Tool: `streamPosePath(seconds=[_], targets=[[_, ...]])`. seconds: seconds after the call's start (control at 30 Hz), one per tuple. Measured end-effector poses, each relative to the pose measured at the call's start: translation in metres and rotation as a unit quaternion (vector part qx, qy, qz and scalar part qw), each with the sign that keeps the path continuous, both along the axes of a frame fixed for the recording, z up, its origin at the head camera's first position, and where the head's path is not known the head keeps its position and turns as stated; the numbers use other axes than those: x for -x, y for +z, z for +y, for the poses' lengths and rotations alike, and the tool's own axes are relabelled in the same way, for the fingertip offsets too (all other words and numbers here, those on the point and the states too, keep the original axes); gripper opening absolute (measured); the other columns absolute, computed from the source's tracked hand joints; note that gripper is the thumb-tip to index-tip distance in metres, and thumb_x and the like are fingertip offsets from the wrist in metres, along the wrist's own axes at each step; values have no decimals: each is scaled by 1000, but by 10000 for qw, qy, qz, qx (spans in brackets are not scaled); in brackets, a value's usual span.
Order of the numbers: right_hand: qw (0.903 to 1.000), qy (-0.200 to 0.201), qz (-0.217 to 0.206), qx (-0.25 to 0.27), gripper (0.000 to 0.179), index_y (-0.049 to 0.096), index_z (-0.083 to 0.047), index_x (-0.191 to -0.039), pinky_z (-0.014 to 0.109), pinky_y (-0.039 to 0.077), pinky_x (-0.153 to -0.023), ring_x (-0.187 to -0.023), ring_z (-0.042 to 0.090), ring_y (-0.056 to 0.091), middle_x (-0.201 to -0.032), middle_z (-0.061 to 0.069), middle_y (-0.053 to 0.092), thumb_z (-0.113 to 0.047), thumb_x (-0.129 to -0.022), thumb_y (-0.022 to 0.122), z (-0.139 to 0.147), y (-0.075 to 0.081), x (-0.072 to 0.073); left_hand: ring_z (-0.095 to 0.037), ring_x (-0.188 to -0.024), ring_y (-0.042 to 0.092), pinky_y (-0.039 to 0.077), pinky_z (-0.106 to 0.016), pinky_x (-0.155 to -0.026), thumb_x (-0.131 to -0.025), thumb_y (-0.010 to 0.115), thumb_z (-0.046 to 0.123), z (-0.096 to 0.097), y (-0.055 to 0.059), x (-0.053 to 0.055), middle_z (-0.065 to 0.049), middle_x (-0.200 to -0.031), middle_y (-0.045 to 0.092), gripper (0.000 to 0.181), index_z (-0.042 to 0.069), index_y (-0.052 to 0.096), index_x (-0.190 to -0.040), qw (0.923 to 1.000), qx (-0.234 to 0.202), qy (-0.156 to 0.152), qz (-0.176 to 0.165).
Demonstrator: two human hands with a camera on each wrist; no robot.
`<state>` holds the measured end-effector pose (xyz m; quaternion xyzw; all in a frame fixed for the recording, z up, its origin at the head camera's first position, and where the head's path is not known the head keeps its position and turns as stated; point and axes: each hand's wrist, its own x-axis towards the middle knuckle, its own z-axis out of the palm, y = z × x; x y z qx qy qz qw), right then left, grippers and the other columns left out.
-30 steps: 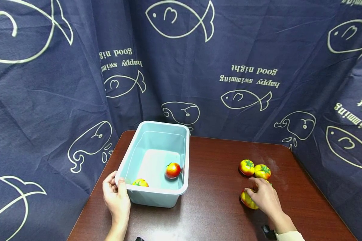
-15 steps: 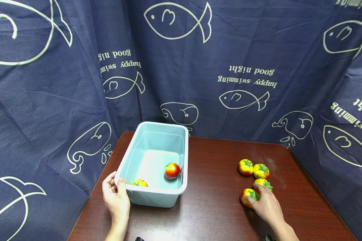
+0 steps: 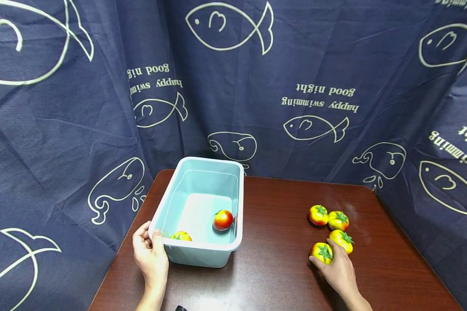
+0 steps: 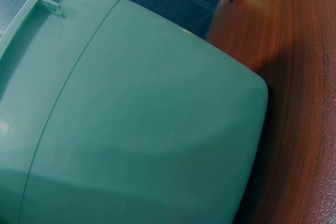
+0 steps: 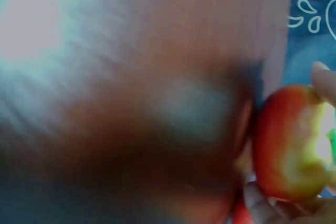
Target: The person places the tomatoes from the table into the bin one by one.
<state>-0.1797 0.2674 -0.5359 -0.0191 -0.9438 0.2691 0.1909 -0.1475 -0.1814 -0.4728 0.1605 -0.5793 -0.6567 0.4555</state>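
right fingers [image 3: 337,252] shifted round tomato [image 3: 321,252], others [image 3: 338,220] behind

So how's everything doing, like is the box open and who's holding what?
Box: open, two tomatoes inside
Left hand: gripping the box
Held tomato: can't tell if lifted
Right hand: holding that tomato
Other three tomatoes: resting on the table
Curtain: hanging, wrinkled

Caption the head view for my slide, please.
The left hand holds a light-blue bin containing two tomatoes while the right hand grips another tomato near three more.
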Motion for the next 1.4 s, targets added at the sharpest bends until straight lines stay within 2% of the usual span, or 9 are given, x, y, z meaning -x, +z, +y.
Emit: streamPosePath(seconds=[0.2, 0.47, 0.63, 1.0, 1.4], targets=[[9995, -32, -22, 313, 84, 49, 5, -131, 60, 41, -85, -110, 52, 52, -124, 34, 52, -30, -66, 89, 0, -9, -3, -5, -68, 50, 40, -13, -59, -90, 55, -4, 0, 0, 1, 1, -85, 53, 32, -10, 54, -122, 10000, -51, 3, 17], [9996, 142, -68, 250, 84, 49, 5, -131, 57, 42, -83, -106, 49, 54, -121, 34, 54, -29, -65, 90, 1, -7, -1, -4, -68, 49, 40, -12, -59, -90, 55, -4, 0, -3, 2, 2, -85, 53, 32, -10, 54, -122, 10000, 28, 53, -30], [9997, 165, 2, 202, 82, 49, 6, -130, 55, 41, -81, -105, 47, 55, -121, 33, 54, -27, -66, 89, -1, 6, 3, -4, -68, 49, 40, -12, -59, -90, 56, -4, -1, -4, 2, 2, -84, 52, 32, -10, 55, -121, 10000, 8, 66, -46], [9990, 194, 291, 291, 79, 50, 1, -130, 50, 38, -75, -100, 44, 56, -116, 29, 56, -27, -67, 88, -10, 46, 22, -2, -69, 48, 39, -11, -60, -89, 51, -9, 0, 0, 2, 3, -83, 51, 31, -15, 51, -120, 9999, 32, 88, -38], [9982, 445, -43, 403, 84, 46, -1, -137, 57, 41, -85, -109, 45, 53, -126, 29, 52, -34, -72, 86, -34, 69, 43, -2, -66, 48, 39, -11, -58, -88, 51, -8, 9, 26, -12, 3, -81, 51, 31, -17, 51, -118, 10000, 61, 31, 20]])
